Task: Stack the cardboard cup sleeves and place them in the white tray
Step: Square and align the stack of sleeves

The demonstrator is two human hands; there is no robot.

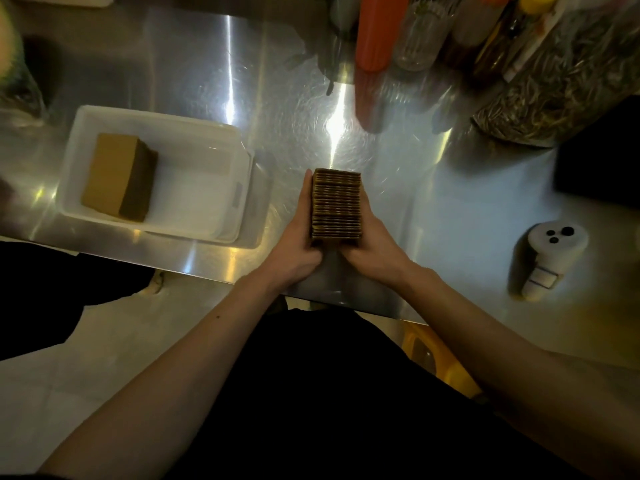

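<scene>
- My fingers [306, 202] of both hands clamp the stack of cup sleeves [336, 205]: left hand [298, 247] on its left side, right hand [372, 245] on its right.
- Stack sits above the steel desk [433, 202], near its front edge.
- White tray [228, 147] to the left holds another sleeve stack [119, 176].

Jars and bottles [450, 46] are crowding the frame's upper right; a white shaker [550, 258] is lying at right.
</scene>
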